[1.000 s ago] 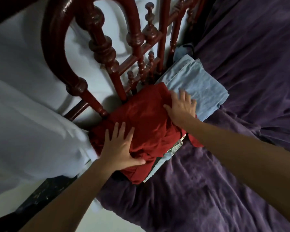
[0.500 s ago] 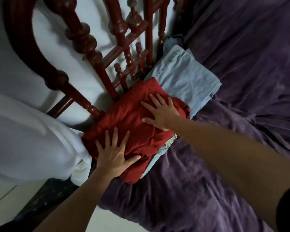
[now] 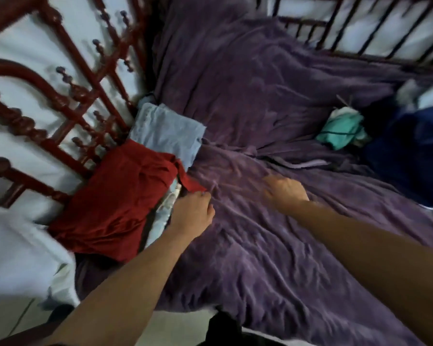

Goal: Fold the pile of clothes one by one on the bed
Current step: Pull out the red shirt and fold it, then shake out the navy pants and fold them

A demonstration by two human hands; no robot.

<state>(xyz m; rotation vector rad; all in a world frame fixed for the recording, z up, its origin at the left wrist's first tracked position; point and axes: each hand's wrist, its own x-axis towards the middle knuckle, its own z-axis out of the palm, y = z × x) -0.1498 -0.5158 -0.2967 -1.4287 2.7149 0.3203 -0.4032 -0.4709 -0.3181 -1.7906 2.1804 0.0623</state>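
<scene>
A folded red garment (image 3: 120, 196) lies on top of a stack by the headboard, with a folded light blue garment (image 3: 165, 131) just behind it. My left hand (image 3: 193, 213) hovers at the stack's right edge, fingers loosely bent, holding nothing; its fingertips are close to a loose red strip. Over the purple blanket (image 3: 260, 245), my right hand (image 3: 285, 193) is blurred, with relaxed fingers and nothing in it. Unfolded clothes lie at the right: a teal piece (image 3: 343, 131) and a dark navy piece (image 3: 410, 151).
A dark red wooden headboard (image 3: 68, 101) with turned spindles runs along the left, and a barred rail (image 3: 360, 28) stands at the back. A white pillow (image 3: 18, 253) sits at the lower left beside the stack. The bed's front edge is near the bottom.
Both hands have lifted off the red garment and moved right over the blanket. The view has swung right, bringing the unfolded clothes into sight.
</scene>
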